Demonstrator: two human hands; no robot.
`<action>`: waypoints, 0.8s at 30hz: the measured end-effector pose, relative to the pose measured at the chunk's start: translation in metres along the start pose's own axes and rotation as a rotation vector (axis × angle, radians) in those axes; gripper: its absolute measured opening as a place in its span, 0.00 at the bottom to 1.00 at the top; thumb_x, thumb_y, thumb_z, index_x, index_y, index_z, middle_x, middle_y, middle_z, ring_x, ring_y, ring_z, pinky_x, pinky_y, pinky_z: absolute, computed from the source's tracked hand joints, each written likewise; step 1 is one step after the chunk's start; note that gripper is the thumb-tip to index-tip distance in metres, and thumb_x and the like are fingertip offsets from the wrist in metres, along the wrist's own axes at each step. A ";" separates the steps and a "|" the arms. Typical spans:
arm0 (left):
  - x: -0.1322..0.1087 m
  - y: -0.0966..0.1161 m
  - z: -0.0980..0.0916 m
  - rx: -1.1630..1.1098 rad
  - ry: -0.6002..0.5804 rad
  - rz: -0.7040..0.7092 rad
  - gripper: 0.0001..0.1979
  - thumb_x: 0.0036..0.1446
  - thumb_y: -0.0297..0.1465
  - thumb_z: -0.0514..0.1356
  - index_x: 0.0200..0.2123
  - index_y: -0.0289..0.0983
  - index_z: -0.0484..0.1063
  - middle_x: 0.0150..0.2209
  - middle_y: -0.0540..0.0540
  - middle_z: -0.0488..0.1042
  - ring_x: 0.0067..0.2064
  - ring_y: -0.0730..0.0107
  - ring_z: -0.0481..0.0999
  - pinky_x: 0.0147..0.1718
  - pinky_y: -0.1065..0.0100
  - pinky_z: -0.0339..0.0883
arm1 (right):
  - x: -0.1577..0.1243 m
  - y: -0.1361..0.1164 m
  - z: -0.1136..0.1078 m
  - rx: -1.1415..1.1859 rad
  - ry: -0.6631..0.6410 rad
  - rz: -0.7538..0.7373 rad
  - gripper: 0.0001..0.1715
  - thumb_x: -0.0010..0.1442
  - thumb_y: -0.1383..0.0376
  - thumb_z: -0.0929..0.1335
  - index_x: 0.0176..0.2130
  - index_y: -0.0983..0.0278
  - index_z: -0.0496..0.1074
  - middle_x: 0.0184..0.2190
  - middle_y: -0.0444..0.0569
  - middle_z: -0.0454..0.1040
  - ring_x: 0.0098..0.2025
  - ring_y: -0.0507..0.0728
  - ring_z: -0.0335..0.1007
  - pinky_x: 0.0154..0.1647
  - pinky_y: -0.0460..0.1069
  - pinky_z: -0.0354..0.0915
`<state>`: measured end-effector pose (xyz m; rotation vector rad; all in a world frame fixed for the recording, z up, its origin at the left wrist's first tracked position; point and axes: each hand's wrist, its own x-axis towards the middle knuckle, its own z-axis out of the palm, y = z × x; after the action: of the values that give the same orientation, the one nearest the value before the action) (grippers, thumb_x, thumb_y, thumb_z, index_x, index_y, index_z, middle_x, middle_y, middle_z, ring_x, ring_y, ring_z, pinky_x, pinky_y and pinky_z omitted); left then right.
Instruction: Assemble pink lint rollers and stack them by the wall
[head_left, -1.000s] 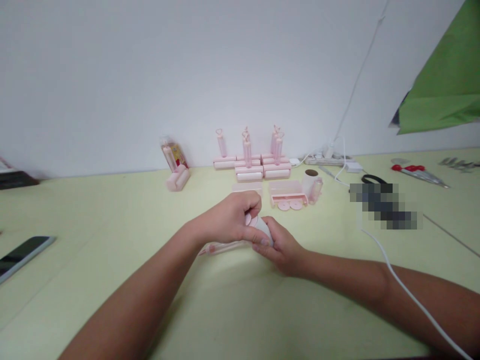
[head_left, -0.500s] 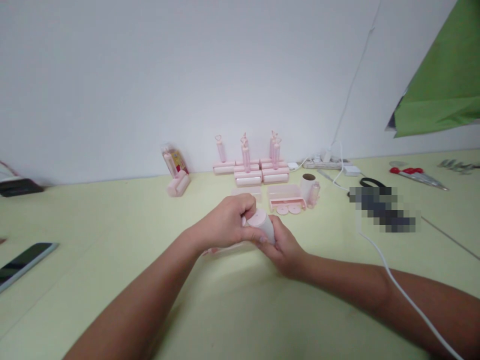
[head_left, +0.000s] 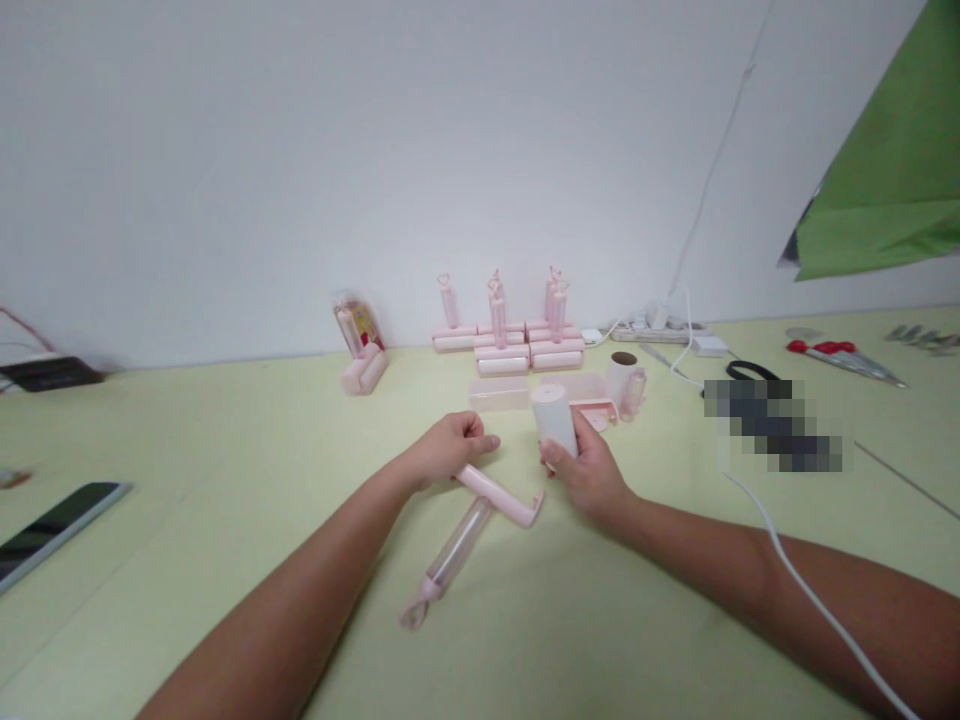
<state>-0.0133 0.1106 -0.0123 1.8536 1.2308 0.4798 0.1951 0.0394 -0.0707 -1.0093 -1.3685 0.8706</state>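
My left hand (head_left: pixel 448 449) is closed on the pink frame of a lint roller handle (head_left: pixel 495 496), whose clear grip and heart-shaped end (head_left: pixel 442 570) point toward me on the table. My right hand (head_left: pixel 589 468) is wrapped round a white paper roll (head_left: pixel 553 418), held upright just right of the frame. The roll and the frame are apart, a short gap between them.
Finished pink lint rollers (head_left: pixel 517 335) stand in a group by the wall, one packaged (head_left: pixel 358 345) to their left. Pink covers and discs (head_left: pixel 592 400) and a roll core (head_left: pixel 622 375) lie behind my hands. A phone (head_left: pixel 56 520) lies left; scissors (head_left: pixel 840 355), power strip (head_left: pixel 660 325) and white cable (head_left: pixel 810 580) right.
My hands were pressed together around the roll on the frame. Now they have parted: the right hand holds the roll off the frame, and the handle lies in plain view.
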 end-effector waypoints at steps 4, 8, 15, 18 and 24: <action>-0.002 -0.011 0.009 0.194 0.050 -0.055 0.19 0.51 0.47 0.62 0.25 0.38 0.64 0.19 0.53 0.64 0.20 0.74 0.60 0.21 0.71 0.47 | 0.000 -0.001 -0.001 -0.145 -0.062 -0.038 0.29 0.57 0.54 0.71 0.55 0.61 0.68 0.45 0.49 0.74 0.42 0.59 0.69 0.45 0.53 0.65; -0.013 -0.002 0.001 0.449 0.092 0.036 0.20 0.57 0.47 0.57 0.24 0.37 0.71 0.22 0.47 0.71 0.23 0.70 0.65 0.24 0.69 0.50 | 0.002 0.001 -0.005 -0.247 -0.122 -0.059 0.30 0.56 0.56 0.72 0.57 0.60 0.70 0.50 0.50 0.74 0.48 0.62 0.70 0.49 0.55 0.65; -0.043 0.010 -0.001 0.074 0.085 0.307 0.22 0.61 0.42 0.58 0.55 0.37 0.74 0.45 0.43 0.79 0.37 0.67 0.75 0.35 0.69 0.66 | 0.005 -0.002 -0.011 -0.397 -0.288 -0.127 0.30 0.53 0.61 0.74 0.56 0.60 0.73 0.47 0.51 0.77 0.44 0.62 0.72 0.47 0.55 0.65; -0.047 0.009 -0.001 0.052 0.047 0.322 0.20 0.59 0.40 0.62 0.51 0.36 0.77 0.40 0.44 0.80 0.38 0.66 0.76 0.37 0.69 0.67 | 0.004 -0.003 -0.012 -0.423 -0.322 -0.160 0.31 0.53 0.62 0.74 0.56 0.60 0.73 0.46 0.51 0.77 0.45 0.62 0.73 0.47 0.55 0.65; -0.048 0.008 -0.008 0.076 -0.034 0.321 0.20 0.58 0.38 0.63 0.51 0.35 0.77 0.40 0.45 0.81 0.39 0.66 0.78 0.39 0.69 0.69 | 0.001 0.003 -0.016 -0.399 -0.365 -0.160 0.33 0.52 0.60 0.75 0.57 0.58 0.72 0.47 0.50 0.76 0.46 0.62 0.73 0.49 0.55 0.66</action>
<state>-0.0358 0.0703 0.0045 2.1275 0.9427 0.5788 0.2114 0.0400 -0.0725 -1.0523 -1.9611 0.6954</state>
